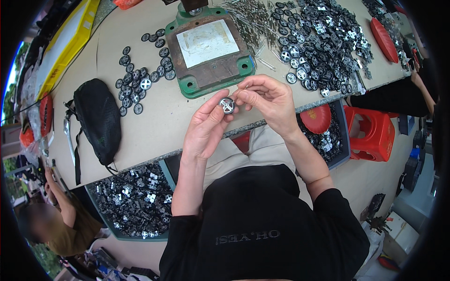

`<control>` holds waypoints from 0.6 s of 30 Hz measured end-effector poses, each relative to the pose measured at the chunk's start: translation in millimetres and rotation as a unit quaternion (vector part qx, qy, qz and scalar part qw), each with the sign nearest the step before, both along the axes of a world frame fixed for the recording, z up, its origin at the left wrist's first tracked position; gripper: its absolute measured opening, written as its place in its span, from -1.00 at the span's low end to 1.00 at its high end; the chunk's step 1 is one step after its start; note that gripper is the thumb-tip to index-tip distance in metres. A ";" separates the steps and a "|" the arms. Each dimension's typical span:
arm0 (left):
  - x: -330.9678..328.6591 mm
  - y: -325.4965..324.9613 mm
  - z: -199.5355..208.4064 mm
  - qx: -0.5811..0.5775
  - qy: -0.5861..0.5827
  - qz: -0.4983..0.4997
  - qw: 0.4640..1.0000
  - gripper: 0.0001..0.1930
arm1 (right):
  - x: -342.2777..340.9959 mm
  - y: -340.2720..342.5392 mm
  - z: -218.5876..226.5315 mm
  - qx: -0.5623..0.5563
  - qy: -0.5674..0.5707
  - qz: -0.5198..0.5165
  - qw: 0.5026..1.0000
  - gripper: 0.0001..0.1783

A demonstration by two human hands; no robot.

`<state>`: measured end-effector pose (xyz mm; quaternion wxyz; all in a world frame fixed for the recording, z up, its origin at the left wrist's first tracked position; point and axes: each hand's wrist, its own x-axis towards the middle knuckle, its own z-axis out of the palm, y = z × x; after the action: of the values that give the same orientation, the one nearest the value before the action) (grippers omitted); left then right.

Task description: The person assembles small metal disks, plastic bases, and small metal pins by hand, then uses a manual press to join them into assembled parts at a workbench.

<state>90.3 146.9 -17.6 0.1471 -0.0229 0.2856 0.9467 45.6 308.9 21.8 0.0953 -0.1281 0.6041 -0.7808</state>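
My left hand (205, 127) is closed on a small black toy wheel (227, 105) with silver spokes, its face turned up between thumb and fingers. Close beside it, my right hand (271, 100) pinches what looks like a thin metal rod (247, 87), mostly covered by the fingertips. Both hands are over the table's near edge, just in front of a green press base (206, 85) with a white plate (207, 43) on it. Loose wheels (136, 89) lie left of the base. A heap of thin metal rods (246, 18) is behind it to the right.
Black and silver parts (328, 33) cover the table's right side, beside a red dish (384, 40). A black mesh pouch (97, 122) lies at left. Bins of parts (133, 199) stand below the edge, near a red stool (372, 133). Other people are at both sides.
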 end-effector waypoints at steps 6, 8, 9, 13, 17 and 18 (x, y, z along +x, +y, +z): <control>0.5 3.3 -0.3 -0.009 -0.010 0.002 1.000 -0.62 | 2.0 -1.8 -1.6 -0.011 -0.006 0.009 1.000 -0.85; 0.9 4.3 0.5 -0.015 -0.006 0.000 1.000 -0.62 | 1.9 -1.4 -4.2 -0.006 -0.008 0.013 1.000 -0.86; 1.1 4.6 1.0 -0.010 -0.012 0.003 1.000 -0.62 | 2.0 -1.5 -5.1 -0.010 -0.003 0.016 1.000 -0.86; 1.2 4.0 1.4 -0.004 -0.024 0.006 1.000 -0.63 | 2.9 -3.7 -9.2 -0.009 0.021 0.004 1.000 -0.88; 1.9 6.8 -3.1 -0.031 -0.008 0.030 0.999 -0.65 | 4.6 -1.0 -7.9 0.144 0.202 -0.025 0.968 -0.91; 2.4 8.1 -1.5 -0.065 0.002 0.041 0.997 -0.65 | 5.5 -1.2 -8.7 0.141 0.193 -0.035 0.970 -0.92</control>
<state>92.6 155.0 -19.1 0.1061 -0.0418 0.3455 0.9315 51.1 307.7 13.1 -0.0333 -0.2404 0.7194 -0.6508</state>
